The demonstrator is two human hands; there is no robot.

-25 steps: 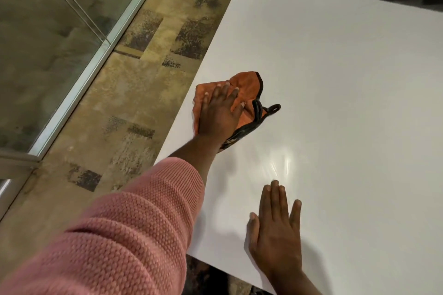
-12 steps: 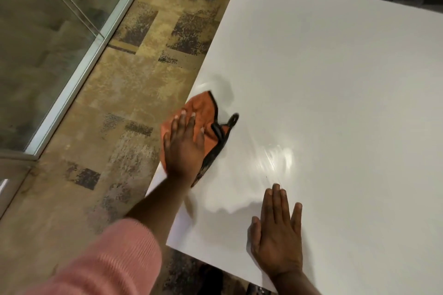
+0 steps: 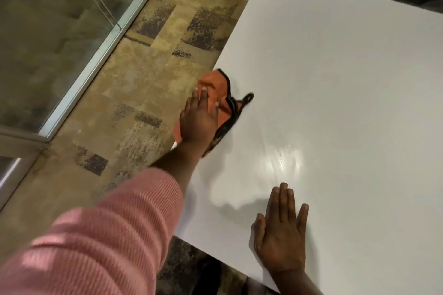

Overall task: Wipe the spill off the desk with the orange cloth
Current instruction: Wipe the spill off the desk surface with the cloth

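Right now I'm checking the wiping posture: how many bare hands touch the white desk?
2: left hand pressing the orange cloth at the desk's left edge; right hand flat near its front edge.

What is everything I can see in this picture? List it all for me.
Desk: one, white, fills the right side of the view.
Cloth: one, orange with dark edging, at the desk's left edge, partly over it.
Wet sheen: one glossy patch on the desk, between the two hands.
Floor: tan with dark patches, left of the desk.
Glass partition: one, pale metal frame, far left.
Sleeve: one, pink knit, lower left.
Left hand: flat on the cloth.
Right hand: flat on the desk's near edge.
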